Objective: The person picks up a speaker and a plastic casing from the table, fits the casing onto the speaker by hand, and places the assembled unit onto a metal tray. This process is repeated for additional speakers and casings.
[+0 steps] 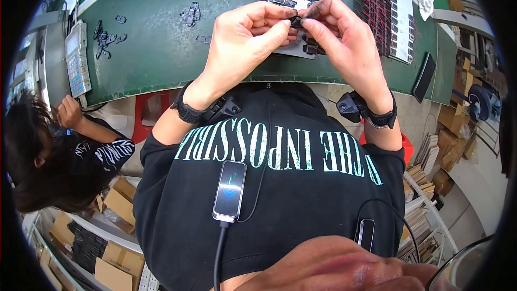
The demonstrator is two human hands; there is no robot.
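Loose black parts [107, 39] lie near the left edge of the green surface [156, 32]. Inward from its near edge, the left hand [237, 35] and right hand [347, 37] pinch a small black piece [295, 22] between their fingertips, each grip narrow. Red wires [372, 11] lie toward the right edge.

We've got green worktable [172, 70]. Red stool [141, 129] by front edge, left. Pale floor [418, 112] past front edge, right. Cardboard boxes [451, 120] beyond right edge; white shelf [146, 279] with open cartons [123, 257] off front left corner.
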